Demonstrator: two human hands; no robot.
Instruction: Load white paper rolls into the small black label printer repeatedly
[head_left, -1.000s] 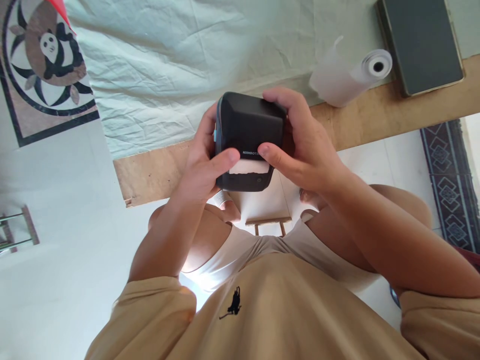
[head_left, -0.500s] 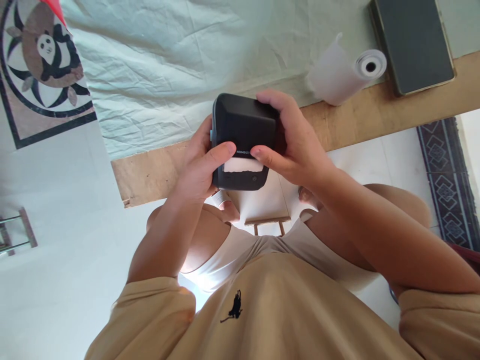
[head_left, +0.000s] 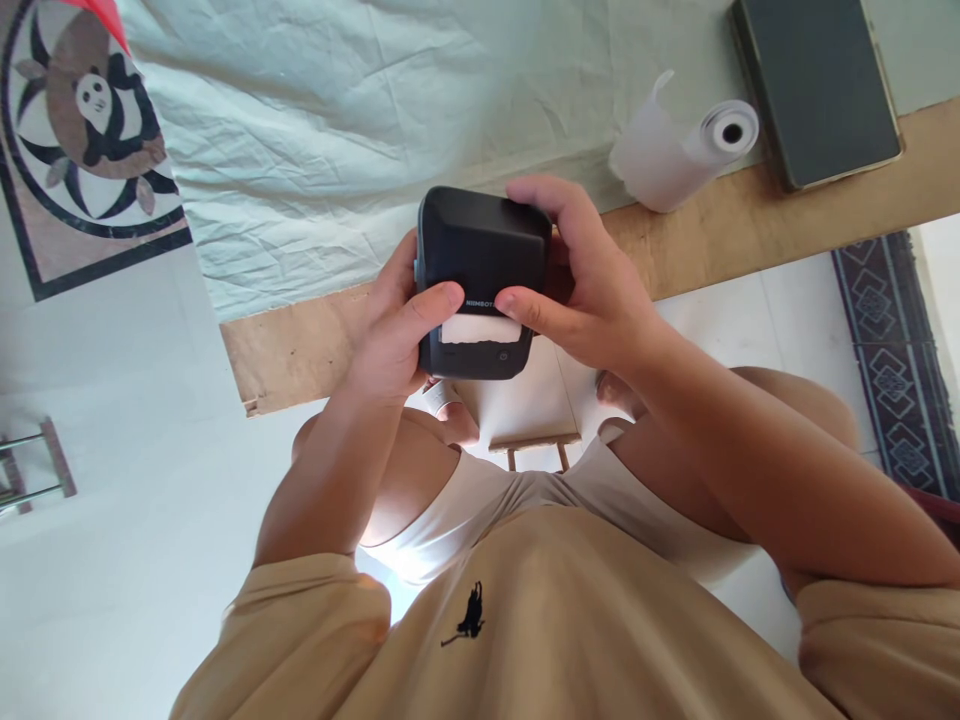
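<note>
"Where's our Niimbot label printer [head_left: 484,265]?"

"Towards twelve o'clock, our left hand [head_left: 391,340] and right hand [head_left: 604,285] clamped on its sides."

"How far along are we?"

"Its lid [head_left: 487,225] looks closed, paper strip [head_left: 480,328] showing, no print visible; the paper roll [head_left: 667,165] rests apart on the bench [head_left: 300,345] at two."

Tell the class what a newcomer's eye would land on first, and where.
It would likely be the black device, gripped by the left hand and right hand, upper centre. Then the white paper roll beside a dark flat slab, upper right, and the panda design at the upper left.
</note>
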